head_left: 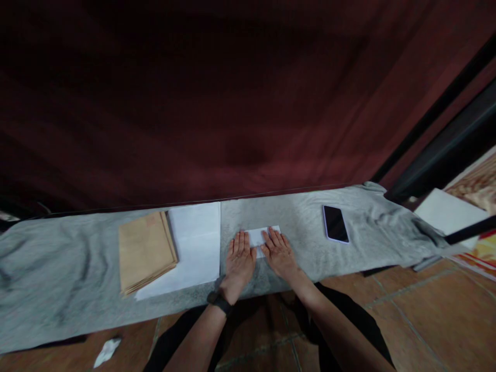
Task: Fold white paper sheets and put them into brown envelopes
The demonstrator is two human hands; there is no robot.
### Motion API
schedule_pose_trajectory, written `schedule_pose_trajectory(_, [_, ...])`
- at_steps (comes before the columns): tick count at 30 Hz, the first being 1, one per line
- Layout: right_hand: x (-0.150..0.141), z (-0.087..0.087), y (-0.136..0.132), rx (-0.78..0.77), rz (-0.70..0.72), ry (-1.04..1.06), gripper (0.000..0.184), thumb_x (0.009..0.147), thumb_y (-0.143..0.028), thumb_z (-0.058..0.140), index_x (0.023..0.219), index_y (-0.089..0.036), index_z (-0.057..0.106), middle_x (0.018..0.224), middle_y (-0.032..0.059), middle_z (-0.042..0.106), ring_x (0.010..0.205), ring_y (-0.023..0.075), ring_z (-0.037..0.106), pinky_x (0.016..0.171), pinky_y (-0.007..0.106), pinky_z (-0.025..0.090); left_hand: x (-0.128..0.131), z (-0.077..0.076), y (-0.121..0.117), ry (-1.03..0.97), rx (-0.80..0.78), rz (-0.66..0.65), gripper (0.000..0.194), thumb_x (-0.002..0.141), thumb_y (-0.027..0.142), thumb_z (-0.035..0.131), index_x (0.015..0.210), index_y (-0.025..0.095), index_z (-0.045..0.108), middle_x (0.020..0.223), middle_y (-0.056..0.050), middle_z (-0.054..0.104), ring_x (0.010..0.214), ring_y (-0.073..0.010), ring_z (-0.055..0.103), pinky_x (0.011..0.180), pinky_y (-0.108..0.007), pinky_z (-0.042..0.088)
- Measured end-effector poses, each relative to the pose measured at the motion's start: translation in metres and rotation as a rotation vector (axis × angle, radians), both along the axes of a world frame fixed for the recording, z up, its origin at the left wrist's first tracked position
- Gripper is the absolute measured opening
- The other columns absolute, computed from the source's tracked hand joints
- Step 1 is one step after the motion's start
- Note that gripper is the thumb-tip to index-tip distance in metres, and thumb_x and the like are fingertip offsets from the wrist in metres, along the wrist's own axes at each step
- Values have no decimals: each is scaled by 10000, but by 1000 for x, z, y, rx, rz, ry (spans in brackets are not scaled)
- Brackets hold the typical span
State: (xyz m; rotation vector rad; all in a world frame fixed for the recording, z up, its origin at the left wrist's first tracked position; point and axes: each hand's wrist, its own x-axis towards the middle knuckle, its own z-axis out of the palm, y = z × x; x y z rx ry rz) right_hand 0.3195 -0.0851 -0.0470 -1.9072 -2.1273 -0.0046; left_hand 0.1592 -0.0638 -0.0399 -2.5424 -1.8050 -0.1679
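The paper (256,236) lies on the grey-covered desk (302,206), between the left hand (239,261) and the right hand (281,254) and partly under them. The fingers of both hands are released: they stretch flat upon it and grasp nothing. I judge that it is already folded, and the present step seems to be flattening. The larger sheets (199,232) and the envelopes (145,248) partly covering them lie untouched. Whether more folds are left, I cannot tell.

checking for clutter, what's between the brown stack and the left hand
In the head view, white paper, partly under the brown stack, lies there, then a strip of grey cloth beside the left hand.
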Motion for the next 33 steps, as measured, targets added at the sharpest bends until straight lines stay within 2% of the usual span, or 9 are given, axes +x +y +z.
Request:
schedule_pose_trajectory(5, [5, -3, -1, 2, -77, -47, 575, 1054, -448, 327, 1544, -150, 364, 1603, 142, 317, 1472, 290, 330, 1187, 460, 265, -9, 6, -3, 28, 2, 10, 596, 1001, 306, 289, 1536, 44, 323, 1614, -158, 317, 1513, -263, 247, 1231, -434, 218])
schedule_pose_trajectory(11, [6, -5, -2, -6, -76, -45, 585, 1054, -450, 331, 1547, -137, 353, 1599, 151, 320, 1474, 295, 323, 1189, 469, 263, -13, 6, -9, -16, 52, 65, 584, 991, 271, 306, 1534, 56, 334, 1600, -158, 344, 1507, -268, 263, 1223, -460, 243])
schedule_pose_trajectory(13, [7, -5, -2, -6, -73, -34, 588, 1056, -453, 319, 1550, -137, 345, 1600, 154, 315, 1478, 295, 315, 1190, 477, 261, -11, 4, -15, -63, 96, 8, 582, 990, 253, 308, 1542, 68, 316, 1604, -150, 342, 1510, -254, 258, 1225, -453, 253])
schedule_pose_trajectory(16, [7, -6, -2, -16, -73, -20, 585, 1057, -442, 316, 1555, -135, 332, 1604, 158, 303, 1486, 293, 297, 1191, 482, 257, -8, -1, -25, -129, 125, -178, 581, 999, 268, 327, 1553, 99, 289, 1607, -134, 344, 1508, -230, 264, 1220, -441, 289])
schedule_pose_trajectory(18, [6, -5, -2, -24, -71, -14, 580, 1057, -431, 320, 1558, -138, 324, 1607, 156, 295, 1490, 288, 289, 1194, 481, 253, -9, -6, -32, -150, 123, -244, 586, 1005, 302, 349, 1554, 109, 284, 1600, -141, 356, 1502, -235, 280, 1210, -455, 314])
schedule_pose_trajectory(22, [7, -1, -3, -44, -79, -17, 567, 1059, -408, 319, 1553, -130, 336, 1604, 153, 308, 1483, 290, 306, 1195, 477, 253, -18, -11, -40, -145, 107, -246, 623, 1007, 381, 392, 1547, 89, 286, 1592, -171, 360, 1495, -257, 295, 1196, -465, 340])
schedule_pose_trajectory(27, [8, 9, -1, -56, -114, -13, 544, 1057, -353, 312, 1524, -84, 382, 1581, 164, 355, 1473, 311, 321, 1205, 516, 228, -27, -8, -43, -138, 104, -252, 646, 1002, 436, 417, 1541, 100, 304, 1597, -169, 355, 1497, -262, 293, 1197, -465, 340])
schedule_pose_trajectory(29, [5, 14, 1, -49, -66, 23, 545, 1061, -347, 285, 1523, -76, 380, 1577, 160, 365, 1477, 292, 317, 1213, 507, 227, -27, -7, -43, -132, 98, -260, 635, 1002, 433, 413, 1531, 94, 324, 1594, -172, 360, 1492, -268, 303, 1193, -468, 347])
schedule_pose_trajectory(33, [-12, 21, 4, -80, 253, 121, 524, 1075, -386, 240, 1519, -165, 408, 1589, 67, 375, 1481, 198, 316, 1222, 410, 267, -24, -6, -44, -104, 85, -264, 593, 986, 363, 415, 1505, 78, 372, 1572, -191, 389, 1483, -287, 319, 1181, -499, 359])
